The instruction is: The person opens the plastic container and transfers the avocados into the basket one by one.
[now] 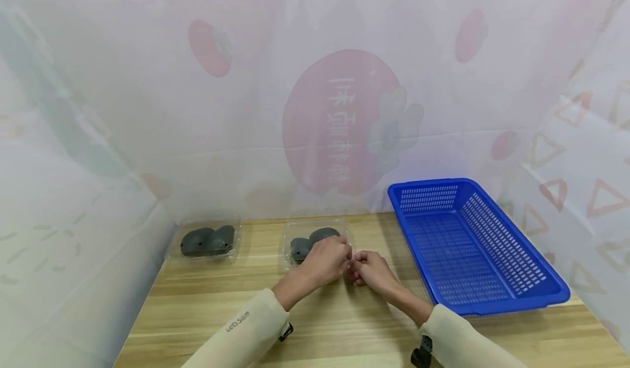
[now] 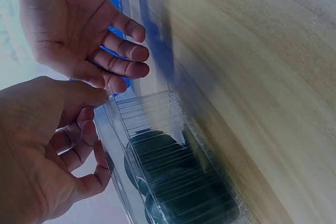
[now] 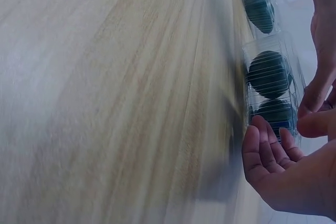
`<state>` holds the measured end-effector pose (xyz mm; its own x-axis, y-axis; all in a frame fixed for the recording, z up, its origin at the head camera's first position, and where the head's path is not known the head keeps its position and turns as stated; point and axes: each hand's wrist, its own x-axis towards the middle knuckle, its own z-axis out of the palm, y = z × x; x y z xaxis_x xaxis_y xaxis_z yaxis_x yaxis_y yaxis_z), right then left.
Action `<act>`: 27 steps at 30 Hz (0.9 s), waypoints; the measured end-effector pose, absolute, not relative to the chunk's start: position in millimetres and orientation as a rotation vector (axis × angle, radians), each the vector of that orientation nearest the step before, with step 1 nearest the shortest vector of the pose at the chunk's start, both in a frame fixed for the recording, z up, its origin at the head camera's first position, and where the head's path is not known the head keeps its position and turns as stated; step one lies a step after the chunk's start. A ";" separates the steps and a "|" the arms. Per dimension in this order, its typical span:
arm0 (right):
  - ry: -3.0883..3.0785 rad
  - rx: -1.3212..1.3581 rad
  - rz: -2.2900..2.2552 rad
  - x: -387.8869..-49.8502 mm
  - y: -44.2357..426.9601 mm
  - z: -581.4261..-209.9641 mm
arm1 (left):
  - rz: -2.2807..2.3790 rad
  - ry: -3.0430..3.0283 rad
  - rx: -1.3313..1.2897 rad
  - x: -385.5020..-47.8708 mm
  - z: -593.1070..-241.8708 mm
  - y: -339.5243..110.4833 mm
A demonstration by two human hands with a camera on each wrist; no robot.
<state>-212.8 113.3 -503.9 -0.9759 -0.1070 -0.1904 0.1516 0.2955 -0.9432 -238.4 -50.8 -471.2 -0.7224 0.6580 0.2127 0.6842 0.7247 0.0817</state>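
A clear plastic box [image 1: 291, 227] with two dark, rounded, greenish things [image 1: 324, 233] inside sits at the back middle of the wooden table. My left hand [image 1: 326, 260] reaches over its right side; in the left wrist view the thumb and fingers of that left hand [image 2: 44, 148] pinch the rim of the box [image 2: 152, 100]. Beside it, my right hand [image 1: 375, 272] meets the same corner. Its thumb and forefinger come together there, while the other fingers of this right hand [image 3: 286, 174] curl loosely. The exact contact at the corner is partly hidden by the fingers.
To the left stands another clear box [image 1: 238, 235] holding two similar dark things [image 1: 206, 240]. A blue perforated plastic basket [image 1: 497, 305] rests at the right, near my right forearm. Printed cloth walls [image 1: 246, 111] border the table [image 1: 206, 302] at the back and sides.
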 end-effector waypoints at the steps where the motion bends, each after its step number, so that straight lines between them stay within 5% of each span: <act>1: 2.352 0.024 -1.733 -212.5 113.6 -503.0 | -0.235 -2.760 -1.079 -238.5 -471.2 -50.5; 27: 2.181 -0.034 -1.659 -213.7 115.5 -481.3 | -0.237 -2.747 -1.055 -235.8 -472.8 -46.2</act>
<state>-213.7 115.5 -481.3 -0.9204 -0.2551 -0.2963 0.2174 0.2961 -0.9301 -235.8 -46.2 -472.8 -0.7292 0.6438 0.2320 0.6741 0.7342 0.0811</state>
